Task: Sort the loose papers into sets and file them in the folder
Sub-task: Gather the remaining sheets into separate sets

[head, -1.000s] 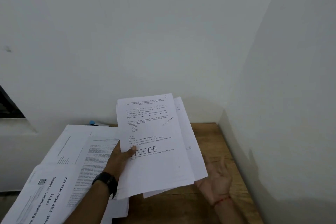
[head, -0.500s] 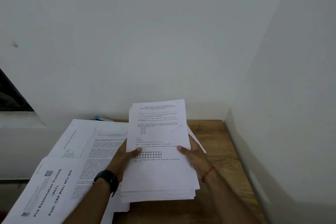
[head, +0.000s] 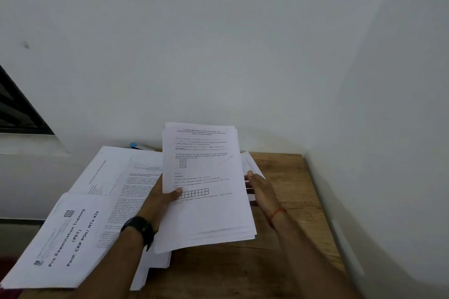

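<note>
- On the desk, set in a corner between two white walls, we see no folder anywhere, so we judge that filing has not begun.
- Over its left half lies a spread of loose papers. They overlap, are fanned at different angles and hang past the near-left edge. The spread looks only partly sorted at best, so most of the work seems to be left.
- Nearest us on that spread lies a cover headed "Pre Examination Training", which could mark the start of one set.
- Above the middle of the desk we hold a stack of printed sheets, tilted up towards us. Its lower edges are stepped rather than flush, and we take it for a set being gathered and squared.
- Our left hand grips the stack's left side, with the thumb laid over the front page beside a row of boxes and the fingers hidden behind.
- Our right hand lies along the stack's right edge, fingers fairly straight and tips touching the sheet edges. We do not see them wrapped round anything.
- One sheet pokes out askew behind the stack on the right, above the right hand, and needs tucking in.
- A blue object at the back of the spread is too small to tell.
</note>
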